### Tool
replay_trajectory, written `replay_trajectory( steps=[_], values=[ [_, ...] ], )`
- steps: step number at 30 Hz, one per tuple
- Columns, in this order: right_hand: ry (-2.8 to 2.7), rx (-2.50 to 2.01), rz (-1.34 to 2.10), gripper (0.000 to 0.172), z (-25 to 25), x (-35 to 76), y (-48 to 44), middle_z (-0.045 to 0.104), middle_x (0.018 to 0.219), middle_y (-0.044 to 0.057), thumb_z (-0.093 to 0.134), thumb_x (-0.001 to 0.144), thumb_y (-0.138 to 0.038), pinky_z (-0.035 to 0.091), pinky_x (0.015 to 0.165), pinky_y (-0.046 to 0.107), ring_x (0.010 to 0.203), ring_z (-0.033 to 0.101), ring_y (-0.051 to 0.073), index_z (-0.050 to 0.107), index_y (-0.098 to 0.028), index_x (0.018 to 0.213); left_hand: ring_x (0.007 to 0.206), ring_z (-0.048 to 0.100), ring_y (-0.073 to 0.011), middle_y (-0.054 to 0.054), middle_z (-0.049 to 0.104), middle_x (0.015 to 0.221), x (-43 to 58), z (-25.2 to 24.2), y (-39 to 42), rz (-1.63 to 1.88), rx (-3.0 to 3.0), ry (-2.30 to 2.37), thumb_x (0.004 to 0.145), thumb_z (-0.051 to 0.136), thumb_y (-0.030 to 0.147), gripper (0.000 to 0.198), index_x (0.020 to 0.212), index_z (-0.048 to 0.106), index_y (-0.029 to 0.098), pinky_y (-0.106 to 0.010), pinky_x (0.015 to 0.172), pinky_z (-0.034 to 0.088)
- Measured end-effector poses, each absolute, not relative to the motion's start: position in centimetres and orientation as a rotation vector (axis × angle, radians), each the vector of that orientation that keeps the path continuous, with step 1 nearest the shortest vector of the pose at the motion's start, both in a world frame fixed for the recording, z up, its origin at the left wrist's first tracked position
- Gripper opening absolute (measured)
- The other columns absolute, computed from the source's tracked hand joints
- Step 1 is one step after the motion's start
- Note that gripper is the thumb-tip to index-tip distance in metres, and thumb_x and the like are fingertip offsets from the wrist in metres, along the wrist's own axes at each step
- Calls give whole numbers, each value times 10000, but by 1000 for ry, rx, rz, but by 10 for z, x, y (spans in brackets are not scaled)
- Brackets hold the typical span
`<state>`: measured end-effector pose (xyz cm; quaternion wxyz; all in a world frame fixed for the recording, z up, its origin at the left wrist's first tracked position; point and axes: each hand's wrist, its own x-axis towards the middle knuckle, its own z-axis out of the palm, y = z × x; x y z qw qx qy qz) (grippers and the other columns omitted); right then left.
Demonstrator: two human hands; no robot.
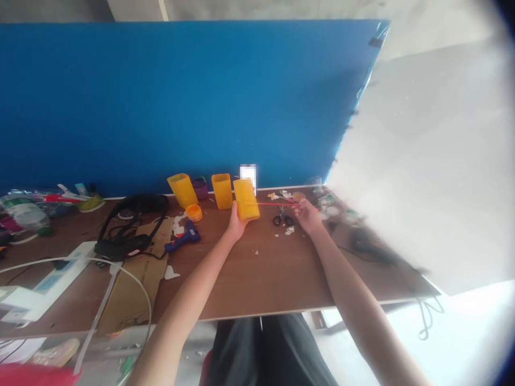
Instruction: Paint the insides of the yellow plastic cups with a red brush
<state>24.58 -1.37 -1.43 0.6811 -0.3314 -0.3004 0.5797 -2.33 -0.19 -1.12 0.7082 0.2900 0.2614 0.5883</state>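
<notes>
My left hand [237, 224] is closed around the lower side of a yellow container [247, 199], holding it tilted above the table. Between the fingers of my right hand [308, 216] is a thin red paintbrush [276, 203], pointing left. Its tip meets the container's side. Two similar yellow containers stand behind and to the left, one tilted [183, 191] and one upright [222, 192]. An open jar of orange-yellow paint [193, 213] sits in front of them. Black-handled scissors [282, 219] lie near my right hand.
A blue glue gun [183, 237], a black headset [131, 244], cardboard [139, 289] and a white power strip [54, 284] occupy the left. White scraps and a dark corded tool [370, 244] lie right. A blue panel [201, 102] rises along the back.
</notes>
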Motion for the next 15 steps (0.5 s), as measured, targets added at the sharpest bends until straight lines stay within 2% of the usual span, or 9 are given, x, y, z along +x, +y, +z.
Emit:
replay_trajectory(
  steps=[8, 15],
  values=[
    [-672, -761, 1292, 224, -11, 245, -16, 619, 866, 13, 573, 967, -341, 495, 559, 196, 649, 563, 69, 615, -129, 1029, 1164, 615, -252, -97, 634, 1336, -22, -11, -2, 1291, 720, 592, 971, 378, 597, 593, 1375, 563, 205, -370, 913, 538],
    [-664, -759, 1280, 215, -10, 244, -17, 621, 863, 13, 575, 966, -336, 505, 575, 203, 666, 574, 74, 618, -130, 1008, 1169, 612, -255, -103, 616, 1361, -22, -10, -3, 1294, 702, 569, 970, 401, 580, 587, 1396, 542, 201, -383, 901, 548]
  ],
)
